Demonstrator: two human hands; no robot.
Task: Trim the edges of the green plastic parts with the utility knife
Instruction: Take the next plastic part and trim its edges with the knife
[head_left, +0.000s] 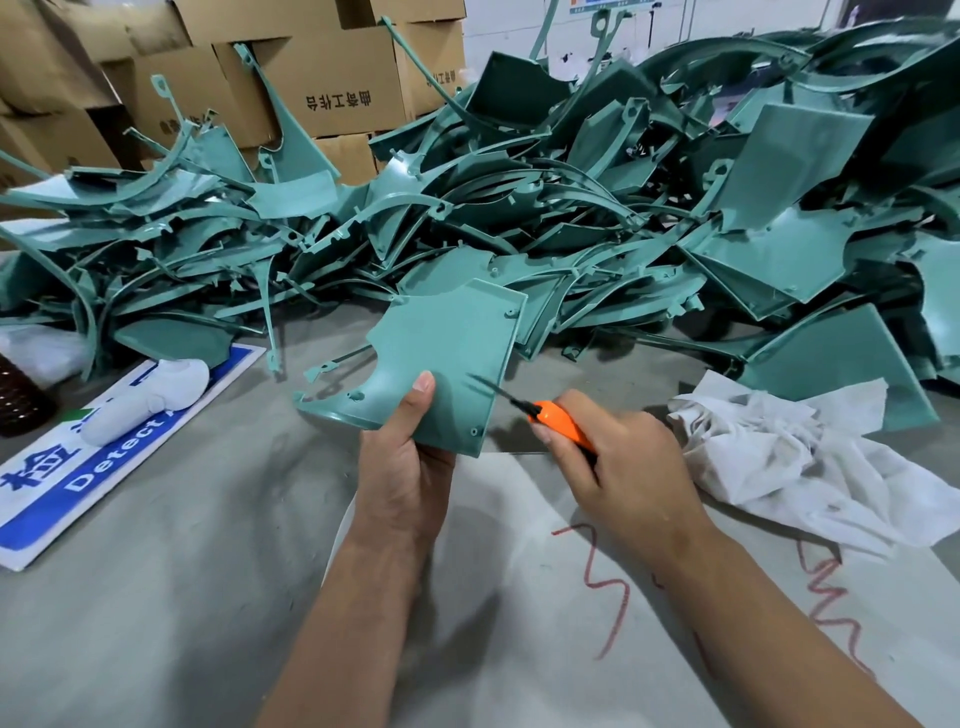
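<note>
My left hand grips a flat green plastic part by its lower edge, thumb on its face, holding it tilted above the table. My right hand grips an orange utility knife. The knife's dark blade points up and left and reaches the part's right edge near its lower corner. A large heap of green plastic parts covers the back of the table.
A crumpled white cloth lies right of my right hand. A blue and white sign with a white glove on it lies at left. Cardboard boxes stand behind the heap. A dark bottle sits at the left edge.
</note>
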